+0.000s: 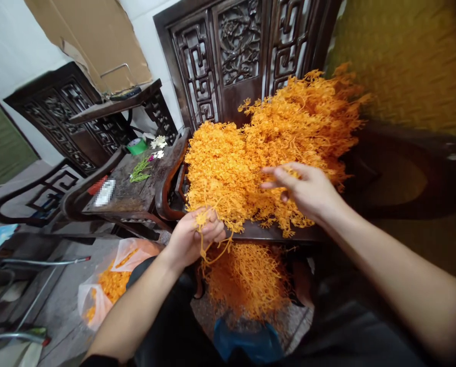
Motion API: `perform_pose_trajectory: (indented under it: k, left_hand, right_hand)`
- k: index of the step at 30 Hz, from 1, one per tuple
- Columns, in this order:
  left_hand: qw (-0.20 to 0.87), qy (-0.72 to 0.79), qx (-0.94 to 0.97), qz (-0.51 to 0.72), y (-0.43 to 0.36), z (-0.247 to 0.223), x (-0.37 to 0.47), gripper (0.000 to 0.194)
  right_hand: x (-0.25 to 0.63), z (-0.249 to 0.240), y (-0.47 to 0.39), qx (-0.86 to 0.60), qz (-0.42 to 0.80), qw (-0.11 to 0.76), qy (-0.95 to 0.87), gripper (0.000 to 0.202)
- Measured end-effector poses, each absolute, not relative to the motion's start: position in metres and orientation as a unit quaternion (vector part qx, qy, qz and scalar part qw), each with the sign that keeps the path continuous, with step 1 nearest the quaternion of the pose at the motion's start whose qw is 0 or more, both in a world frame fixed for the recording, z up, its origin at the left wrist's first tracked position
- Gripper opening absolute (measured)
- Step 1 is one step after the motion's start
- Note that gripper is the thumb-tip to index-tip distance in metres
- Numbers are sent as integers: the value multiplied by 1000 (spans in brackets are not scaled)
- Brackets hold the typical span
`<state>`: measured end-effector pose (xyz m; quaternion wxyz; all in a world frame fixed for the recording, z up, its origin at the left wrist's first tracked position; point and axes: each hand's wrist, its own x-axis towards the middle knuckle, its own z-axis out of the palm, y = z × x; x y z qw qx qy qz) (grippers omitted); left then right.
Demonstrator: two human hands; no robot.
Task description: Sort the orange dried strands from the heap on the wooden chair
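Left hand: grip closed around a small bunch of orange sprigs, fingers curled over the stems, thin strands trailing below the fist. The bunch sits just in front of the near edge of the dark wooden seat, low and close to the body.

Right hand: grip narrow, thumb and forefinger nearly pinched, resting on the front of the large orange pile. Cannot tell whether a sprig is already between the fingertips; the strands merge with the heap.

Pile: heaped on the seat against a carved dark panel, fine branching pieces tangled together. A second mass of the same orange material lies below the seat edge, above a blue container.

Judgement on doing the step well: the pieces look brittle and interlocked, so a light pinch near a stem base and a slow lift should free one sprig without dragging neighbours off the edge. Keep the left fist firm on the stems only, so the tips are not crushed. Align stems before adding each piece.

Surroundings: side desk to the left carries green stems, a green tape roll and small white flowers. A plastic bag with orange pieces lies on the floor at left.
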<state>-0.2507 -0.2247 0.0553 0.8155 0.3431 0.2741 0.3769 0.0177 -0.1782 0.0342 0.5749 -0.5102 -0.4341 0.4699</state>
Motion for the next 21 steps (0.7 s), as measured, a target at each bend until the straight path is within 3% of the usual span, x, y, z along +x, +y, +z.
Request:
perform_pose_trajectory:
  k: [6,9,12,16,18,21]
  left_hand:
    - [854,250,269,369,-219,52,-251,17]
    - [861,245,265,360,-221,51,-251,15]
    - [865,244,272,343,-222,50,-250,23]
    - [878,269,265,295,-221,47,-246,20]
    - [878,279,247,300,-219,46,-245,16]
    - [882,281,216,310,-216,47,-243,18]
  right_hand:
    - [-12,32,-205,-443,590,437,-514,75]
    - [-13,30,-204,-451,578,369,-571,69]
    - [-9,29,-198,-458,378,363,-718,37]
    - [-3,32,-190,-528,-9,289,-799,31]
    - [-4,34,-188,-557,-90,227,-794,33]
    - [-8,35,-187,-561,-112,196,-796,31]
